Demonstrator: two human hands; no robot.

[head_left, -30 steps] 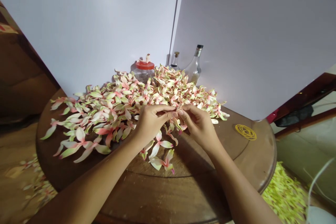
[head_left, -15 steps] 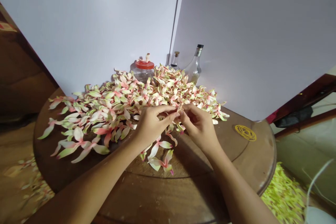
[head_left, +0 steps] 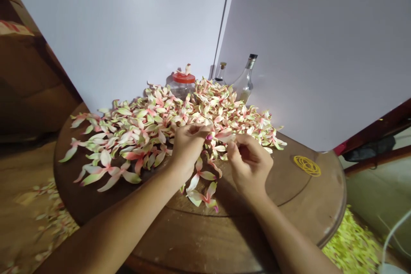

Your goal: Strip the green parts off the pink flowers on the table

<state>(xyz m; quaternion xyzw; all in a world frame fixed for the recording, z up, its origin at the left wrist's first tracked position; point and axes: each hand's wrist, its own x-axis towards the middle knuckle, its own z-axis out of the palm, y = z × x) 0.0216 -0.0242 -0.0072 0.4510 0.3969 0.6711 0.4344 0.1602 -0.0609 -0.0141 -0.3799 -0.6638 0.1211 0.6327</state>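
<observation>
A large pile of pink, white and green flowers (head_left: pixel 154 115) with long pointed petals covers the back of a round wooden table (head_left: pixel 205 239). In front of the pile, my left hand (head_left: pixel 189 147) is closed in a pinch on a pale pink flower with a magenta tip (head_left: pixel 209 136). My right hand (head_left: pixel 250 160) is a short way to the right, thumb and forefinger pressed together near a white petal; what it holds is hidden. Below and between the hands lie a few loose flowers (head_left: pixel 205 197) on the wood.
A jar with a red lid (head_left: pixel 183 78), a small corked bottle (head_left: pixel 221 72) and a taller clear bottle (head_left: pixel 245 79) stand behind the pile. Yellow rubber bands (head_left: pixel 307 165) lie at the right. Yellow-green pieces (head_left: pixel 351 239) cover the floor there; pale walls rise behind.
My hands were together at the fingertips and are now apart, the right one lower and further right. The whole view has shifted slightly.
</observation>
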